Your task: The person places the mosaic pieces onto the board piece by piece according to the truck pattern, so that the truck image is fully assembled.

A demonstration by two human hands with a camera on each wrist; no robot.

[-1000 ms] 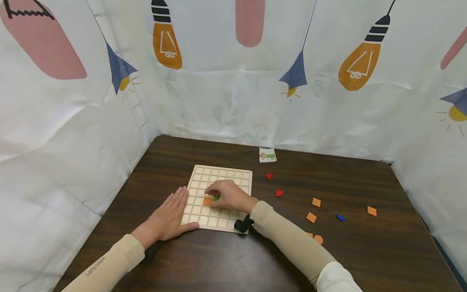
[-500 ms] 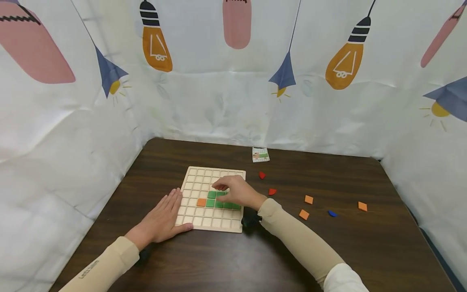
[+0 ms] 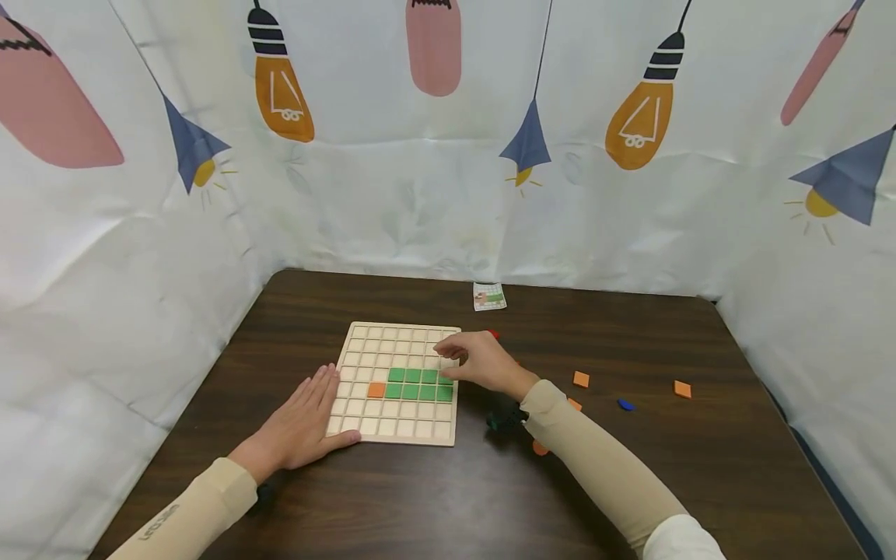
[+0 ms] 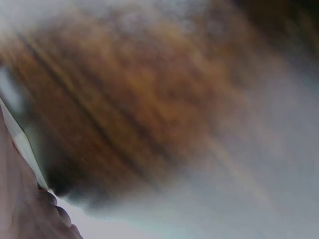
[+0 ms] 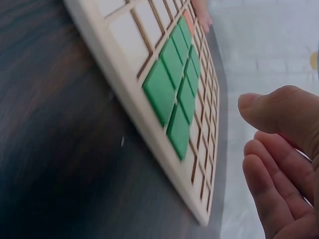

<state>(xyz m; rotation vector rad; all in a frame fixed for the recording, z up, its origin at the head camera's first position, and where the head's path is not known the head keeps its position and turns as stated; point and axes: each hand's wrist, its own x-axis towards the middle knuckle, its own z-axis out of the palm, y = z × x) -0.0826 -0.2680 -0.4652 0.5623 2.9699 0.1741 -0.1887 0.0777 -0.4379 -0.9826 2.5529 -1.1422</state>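
A pale wooden grid board (image 3: 392, 428) lies on the dark table. Two rows of green square tiles (image 3: 411, 375) fill cells in its right half, and an orange square tile (image 3: 376, 390) sits left of the lower row. My left hand (image 3: 301, 424) rests flat at the board's left edge, fingers straight, thumb by the near corner. Over the right edge hovers my right hand (image 3: 490, 364), its fingers loosely bent. In the right wrist view, a gap shows between thumb and fingers of that hand (image 5: 279, 154), with nothing held. The left wrist view is mostly blurred.
Right of the board lie loose orange squares (image 3: 581, 379), a blue piece (image 3: 626, 405) and a round orange piece (image 3: 540, 448) partly behind the sleeve. A red piece (image 3: 493, 334) peeks past the right hand. A small printed card (image 3: 489, 297) lies near the back edge.
My right hand has moved right across the board, off the green tiles, uncovering most of both rows. My left hand stays at the board's edge. The head view has shifted slightly.
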